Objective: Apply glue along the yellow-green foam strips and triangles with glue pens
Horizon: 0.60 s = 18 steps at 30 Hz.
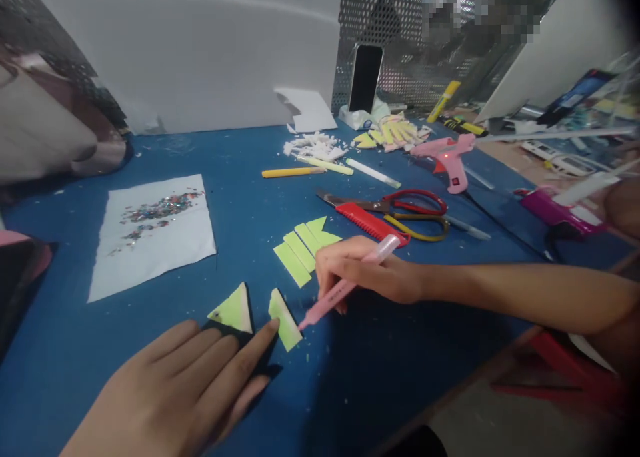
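Observation:
My right hand (360, 270) is closed around a pink marker pen (336, 295), its tip touching the blue table beside a small light-green foam piece (286, 320). My left hand (185, 390) lies flat with fingers stretched out, the index fingertip pressing the edge of that piece. Just above my left fingers sits a light-green foam triangle (233, 309) on a dark shape. Several light-green foam strips (303, 249) lie in a row right above my right hand.
Red-handled scissors (400, 207) and a red utility knife (369, 222) lie behind the strips. A pink glue gun (450, 157), glue sticks (325, 167), white foam scraps (315, 145), a propped phone (365, 78) and a white sheet with glitter (153, 233) surround them.

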Each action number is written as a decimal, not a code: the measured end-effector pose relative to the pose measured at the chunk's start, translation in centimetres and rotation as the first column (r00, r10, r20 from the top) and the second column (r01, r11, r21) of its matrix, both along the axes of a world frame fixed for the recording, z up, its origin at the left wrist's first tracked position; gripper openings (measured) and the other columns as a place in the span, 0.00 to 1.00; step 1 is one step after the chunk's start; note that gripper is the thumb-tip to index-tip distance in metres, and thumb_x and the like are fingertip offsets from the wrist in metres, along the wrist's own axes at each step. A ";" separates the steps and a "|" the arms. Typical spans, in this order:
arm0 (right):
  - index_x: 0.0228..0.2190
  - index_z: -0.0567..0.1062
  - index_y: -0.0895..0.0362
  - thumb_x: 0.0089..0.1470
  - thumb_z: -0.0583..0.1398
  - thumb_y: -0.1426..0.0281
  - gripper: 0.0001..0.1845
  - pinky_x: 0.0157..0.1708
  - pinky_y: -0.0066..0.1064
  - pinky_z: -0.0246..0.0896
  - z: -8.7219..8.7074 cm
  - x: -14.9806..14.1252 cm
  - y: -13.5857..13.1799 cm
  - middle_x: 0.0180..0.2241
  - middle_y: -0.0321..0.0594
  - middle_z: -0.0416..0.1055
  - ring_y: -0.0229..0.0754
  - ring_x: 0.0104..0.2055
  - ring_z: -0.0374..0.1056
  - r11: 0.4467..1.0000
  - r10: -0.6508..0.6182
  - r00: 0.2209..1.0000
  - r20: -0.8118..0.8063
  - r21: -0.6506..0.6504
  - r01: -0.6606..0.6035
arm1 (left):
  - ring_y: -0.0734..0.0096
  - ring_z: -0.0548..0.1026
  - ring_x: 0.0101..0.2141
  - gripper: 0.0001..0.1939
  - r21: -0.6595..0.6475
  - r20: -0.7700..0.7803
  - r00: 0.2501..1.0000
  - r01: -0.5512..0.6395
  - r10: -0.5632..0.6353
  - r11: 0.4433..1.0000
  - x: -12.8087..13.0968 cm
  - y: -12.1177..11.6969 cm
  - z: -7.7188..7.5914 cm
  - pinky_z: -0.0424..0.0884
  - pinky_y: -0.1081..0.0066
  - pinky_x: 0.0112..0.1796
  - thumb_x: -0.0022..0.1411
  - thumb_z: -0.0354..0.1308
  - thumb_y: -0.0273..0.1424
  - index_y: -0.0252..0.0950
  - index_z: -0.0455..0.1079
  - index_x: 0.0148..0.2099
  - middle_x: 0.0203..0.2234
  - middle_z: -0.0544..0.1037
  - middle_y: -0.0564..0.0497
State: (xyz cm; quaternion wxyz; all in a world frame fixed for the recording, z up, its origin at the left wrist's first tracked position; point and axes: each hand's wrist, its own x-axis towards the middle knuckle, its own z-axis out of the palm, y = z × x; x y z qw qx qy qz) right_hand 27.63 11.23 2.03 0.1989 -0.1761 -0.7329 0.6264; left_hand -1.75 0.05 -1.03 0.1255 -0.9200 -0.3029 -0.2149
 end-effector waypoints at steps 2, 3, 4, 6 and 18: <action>0.35 0.75 0.61 0.75 0.53 0.57 0.23 0.30 0.25 0.66 -0.2 0.0 0.0 0.32 0.38 0.72 0.33 0.29 0.69 0.998 -0.062 0.998 -0.014 -0.002 0.062 | 0.70 0.75 0.27 0.19 0.039 -0.029 0.999 0.015 -0.014 0.999 0.3 0.2 0.4 0.67 0.62 0.35 0.81 0.48 0.33 0.29 0.72 0.63 0.29 0.78 0.53; 0.35 0.75 0.61 0.75 0.54 0.58 0.22 0.29 0.25 0.65 -0.3 -0.1 0.0 0.31 0.37 0.72 0.33 0.29 0.69 0.997 -0.079 0.997 -0.015 -0.012 0.079 | 0.70 0.75 0.27 0.19 0.054 -0.040 0.999 0.013 -0.011 0.998 0.4 0.2 0.6 0.67 0.62 0.34 0.81 0.48 0.33 0.28 0.72 0.61 0.28 0.78 0.54; 0.35 0.75 0.61 0.74 0.55 0.59 0.21 0.28 0.24 0.64 -0.4 -0.1 0.0 0.30 0.37 0.72 0.33 0.28 0.69 0.996 -0.084 0.996 -0.009 -0.029 0.083 | 0.71 0.74 0.26 0.18 0.071 -0.044 0.999 0.011 -0.008 0.997 0.6 0.3 0.8 0.67 0.62 0.34 0.81 0.48 0.33 0.28 0.73 0.60 0.28 0.78 0.54; 0.35 0.75 0.61 0.74 0.55 0.60 0.20 0.27 0.24 0.63 -0.4 -0.3 -0.1 0.30 0.36 0.72 0.33 0.28 0.69 0.996 -0.078 0.997 0.006 -0.050 0.078 | 0.72 0.75 0.26 0.17 0.087 -0.036 0.999 0.007 -0.003 0.996 0.9 0.3 1.2 0.68 0.64 0.33 0.81 0.47 0.33 0.29 0.73 0.58 0.27 0.79 0.55; 0.34 0.77 0.63 0.75 0.55 0.56 0.25 0.29 0.26 0.68 -0.2 0.1 0.2 0.32 0.38 0.71 0.34 0.29 0.71 0.991 -0.015 0.998 -0.067 -0.134 0.006 | 0.75 0.75 0.25 0.18 0.029 -0.033 0.999 0.014 -0.013 0.999 0.6 0.4 1.9 0.69 0.68 0.34 0.81 0.46 0.32 0.28 0.74 0.59 0.26 0.78 0.55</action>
